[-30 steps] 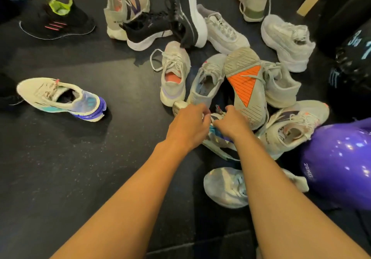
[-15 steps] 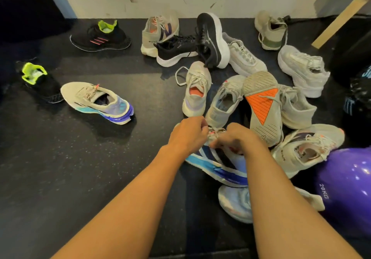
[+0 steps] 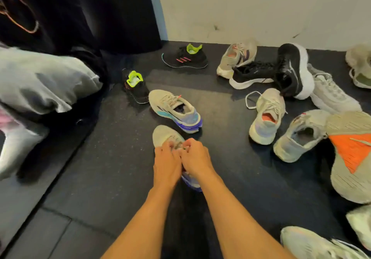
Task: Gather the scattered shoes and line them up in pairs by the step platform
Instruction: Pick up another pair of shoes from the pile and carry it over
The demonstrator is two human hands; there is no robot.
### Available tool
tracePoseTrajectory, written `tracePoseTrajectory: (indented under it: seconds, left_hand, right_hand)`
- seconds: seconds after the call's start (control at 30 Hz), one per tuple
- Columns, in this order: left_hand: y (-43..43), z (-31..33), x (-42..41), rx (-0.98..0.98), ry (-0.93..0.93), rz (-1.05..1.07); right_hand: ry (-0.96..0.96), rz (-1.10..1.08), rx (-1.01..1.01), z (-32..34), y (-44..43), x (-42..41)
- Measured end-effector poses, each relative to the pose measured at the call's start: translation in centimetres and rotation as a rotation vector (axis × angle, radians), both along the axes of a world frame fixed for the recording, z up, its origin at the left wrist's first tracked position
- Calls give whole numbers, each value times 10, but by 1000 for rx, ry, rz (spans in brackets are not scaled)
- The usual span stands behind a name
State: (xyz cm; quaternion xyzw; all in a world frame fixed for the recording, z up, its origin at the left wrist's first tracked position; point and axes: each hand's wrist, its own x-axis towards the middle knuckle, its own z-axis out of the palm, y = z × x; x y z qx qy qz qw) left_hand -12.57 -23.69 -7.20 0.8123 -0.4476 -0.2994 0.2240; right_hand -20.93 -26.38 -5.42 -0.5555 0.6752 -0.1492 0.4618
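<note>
My left hand (image 3: pixel 167 163) and my right hand (image 3: pixel 195 158) both grip a beige shoe with a blue-purple sole (image 3: pixel 163 136) at its laces, toe pointing away. Its matching beige shoe (image 3: pixel 174 110) stands just beyond it on the dark floor. Two black shoes with neon green tongues lie farther back, the nearer black shoe (image 3: pixel 136 87) left of the match and the farther black shoe (image 3: pixel 185 57) close to the wall. A pile of pale and black shoes spreads at the right, including an upturned shoe with an orange sole (image 3: pixel 355 154).
A raised dark platform edge (image 3: pixel 60 158) runs diagonally at the left, with grey fabric (image 3: pixel 40 82) and a dark hanging cloth (image 3: pixel 80 12) above it. A white wall (image 3: pixel 261 12) bounds the floor at the back. Bare floor (image 3: pixel 112 168) lies between platform and shoes.
Both hands have carried the beige blue-soled shoe out of the pile and leftward, now just in front of its match. The view has swung left, revealing the platform edge.
</note>
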Motion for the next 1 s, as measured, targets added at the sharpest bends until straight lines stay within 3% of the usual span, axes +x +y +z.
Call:
tracePoseTrajectory:
  seconds: [0.2, 0.43, 0.57, 0.7, 0.83, 1.0]
  left_hand:
    - [9, -12, 14, 206, 9, -136]
    - [-4, -15, -5, 183, 20, 53]
    - [1, -9, 20, 22, -80, 101]
    - [2, -9, 40, -120, -99, 143]
    - [-7, -12, 44, -138, -156, 131]
    - [-9, -24, 34, -127, -148, 123]
  right_hand:
    - [274, 170, -169, 1, -38, 9]
    - [180, 261, -334, -21, -89, 18]
    - [253, 419, -281, -33, -105, 15]
    - [538, 472, -320, -38, -108, 6]
    - [721, 438, -226, -21, -100, 4]
    - [765, 591, -84, -2, -69, -2]
